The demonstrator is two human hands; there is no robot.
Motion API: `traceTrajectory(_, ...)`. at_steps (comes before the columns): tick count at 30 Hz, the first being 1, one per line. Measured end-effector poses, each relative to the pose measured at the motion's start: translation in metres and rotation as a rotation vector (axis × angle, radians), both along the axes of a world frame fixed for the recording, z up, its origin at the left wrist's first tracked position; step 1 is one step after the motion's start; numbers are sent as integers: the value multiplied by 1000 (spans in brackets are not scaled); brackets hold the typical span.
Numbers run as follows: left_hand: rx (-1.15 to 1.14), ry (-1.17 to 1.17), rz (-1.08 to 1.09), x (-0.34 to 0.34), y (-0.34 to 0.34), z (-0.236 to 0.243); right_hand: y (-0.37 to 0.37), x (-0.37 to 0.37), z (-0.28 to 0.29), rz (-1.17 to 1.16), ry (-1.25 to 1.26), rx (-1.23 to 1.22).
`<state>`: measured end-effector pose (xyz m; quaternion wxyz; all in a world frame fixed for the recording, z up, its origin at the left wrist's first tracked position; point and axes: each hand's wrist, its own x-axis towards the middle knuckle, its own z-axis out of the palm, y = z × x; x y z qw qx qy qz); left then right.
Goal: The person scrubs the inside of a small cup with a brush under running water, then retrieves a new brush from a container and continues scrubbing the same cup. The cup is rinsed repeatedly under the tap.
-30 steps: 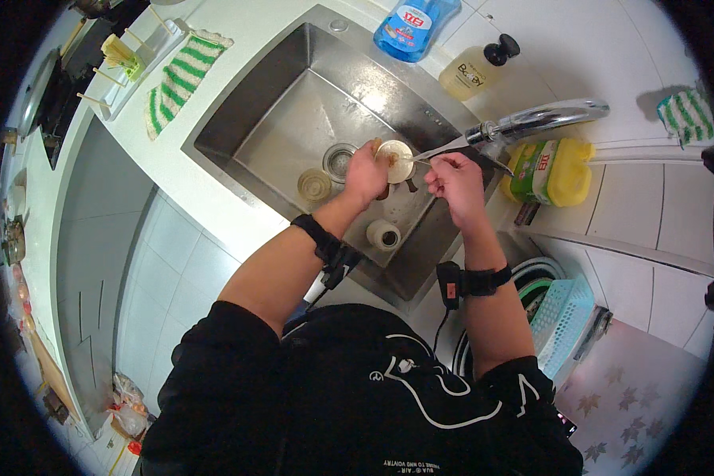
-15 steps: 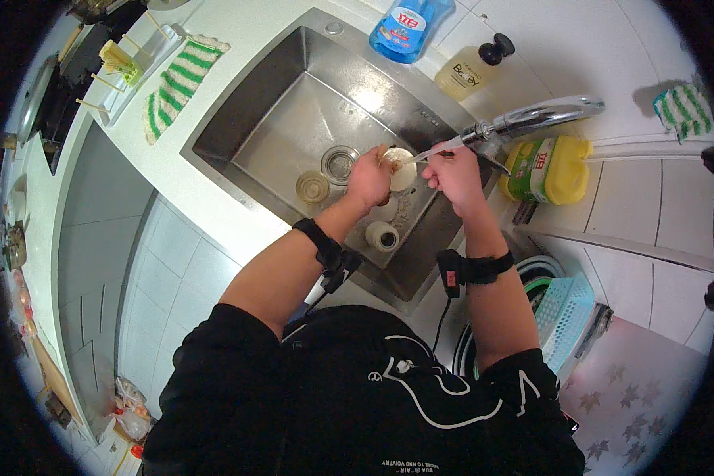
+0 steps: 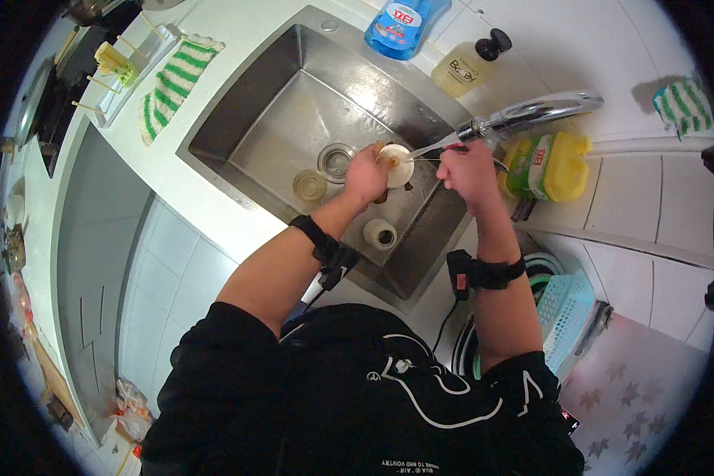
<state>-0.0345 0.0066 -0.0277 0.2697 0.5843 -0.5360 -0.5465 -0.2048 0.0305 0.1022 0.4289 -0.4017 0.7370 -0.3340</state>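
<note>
1. The white surface [image 3: 214, 170] runs diagonally across the view and carries a deep steel sink [image 3: 293, 119].
2. A chrome tap [image 3: 531, 111] reaches over the sink's right side, its spout ending just above the hands.
3. On the surface lie a green-and-white striped cloth [image 3: 170, 83] left of the sink, a blue bottle [image 3: 401, 28] and a pale yellow pump bottle [image 3: 468, 65] behind it, and a yellow bottle [image 3: 547, 165] on its side by the tap.
4. The left hand [image 3: 366, 174] hangs over the sink, its fingers clamped round a small white cup [image 3: 395, 165], which is held in the air beside the drain [image 3: 337, 159].
5. The right hand [image 3: 468, 170] is near the cup, its fingers pinched together on a thin metal utensil [image 3: 424, 149] whose tip reaches the cup's mouth.
6. A clear glass [image 3: 309, 186] and a small white cup-like vessel [image 3: 379, 234] stand on the sink floor, below the left wrist.
</note>
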Motion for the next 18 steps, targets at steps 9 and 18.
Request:
traceTrajectory(9,-55,33,-6,-8,3,0,-5,5,-22,-39,34,-41)
traceTrajectory(18,-125,-80,-9,-5,5,6,-11,7,-18,19,12,11)
